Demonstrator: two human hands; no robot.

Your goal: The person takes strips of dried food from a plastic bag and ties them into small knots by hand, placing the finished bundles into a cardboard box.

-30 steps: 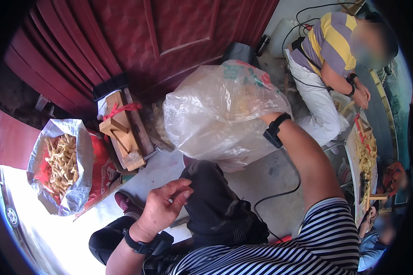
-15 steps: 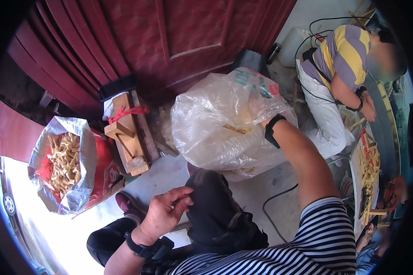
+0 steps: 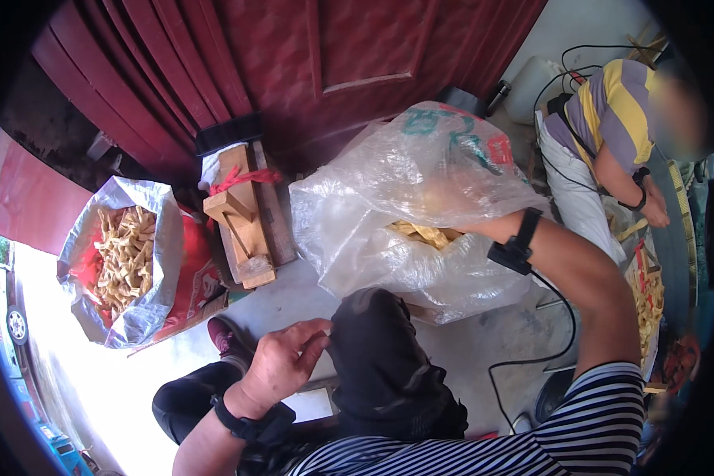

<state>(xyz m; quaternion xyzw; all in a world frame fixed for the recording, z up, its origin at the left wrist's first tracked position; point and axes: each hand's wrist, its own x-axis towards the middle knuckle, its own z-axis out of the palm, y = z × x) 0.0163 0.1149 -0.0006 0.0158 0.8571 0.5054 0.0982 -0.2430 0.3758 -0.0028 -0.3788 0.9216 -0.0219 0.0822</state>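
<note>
My right hand (image 3: 470, 225) reaches into a large clear plastic bag (image 3: 349, 198) in front of my knees. Its fingers are hidden under the plastic, so I cannot see what they touch. Yellowish pieces (image 3: 422, 233) show in the bag's opening beside that hand. My left hand (image 3: 282, 361) is held next to my raised knee, its fingers curled and their tips close to the thumb. Nothing shows between them. Dark bands sit on both wrists.
On the left stands an open sack (image 3: 166, 238) full of small tan pieces (image 3: 125, 258). A wooden fixture (image 3: 242, 208) with a red cloth strip lies between sack and bag. A black cable (image 3: 500, 363) crosses the floor. Another person (image 3: 611, 111) works at the right.
My right arm has shifted right, and the bag's plastic has lifted and spread, baring more yellowish pieces. The view has moved slightly. My left hand stays by the knee, its fingertips closer together.
</note>
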